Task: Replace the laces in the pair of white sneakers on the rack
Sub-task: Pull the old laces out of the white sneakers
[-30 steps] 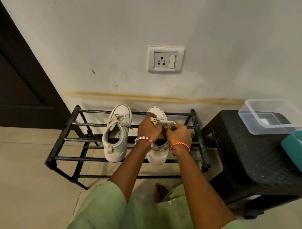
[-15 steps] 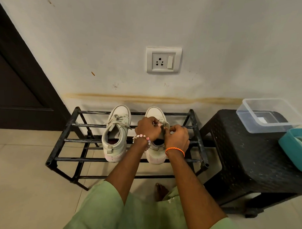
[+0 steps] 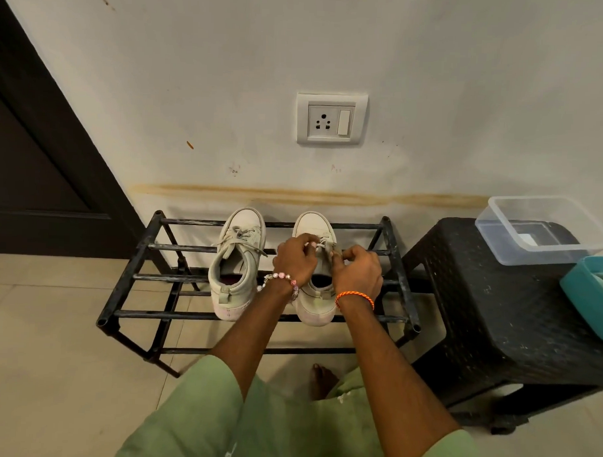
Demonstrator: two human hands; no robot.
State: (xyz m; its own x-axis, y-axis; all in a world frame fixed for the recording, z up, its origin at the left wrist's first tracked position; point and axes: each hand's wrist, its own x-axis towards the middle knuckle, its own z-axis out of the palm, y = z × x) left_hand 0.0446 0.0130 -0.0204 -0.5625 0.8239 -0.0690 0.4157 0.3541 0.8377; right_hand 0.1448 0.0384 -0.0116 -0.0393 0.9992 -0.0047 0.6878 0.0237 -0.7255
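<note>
Fingers of the left hand [image 3: 293,262] and right hand [image 3: 358,273] are curled, pinching the lace [image 3: 324,247] of the right sneaker [image 3: 316,305]. It sits on the black rack [image 3: 120,283] beside the left sneaker [image 3: 237,263]; a dark stool [image 3: 495,303] carries a clear tub [image 3: 535,233].

Two sneakers stand side by side on the rack [image 3: 127,277], the left sneaker [image 3: 237,263] at 9 o'clock of the right sneaker [image 3: 316,299]. A stool [image 3: 495,303] at 3 o'clock carries two containers.
</note>
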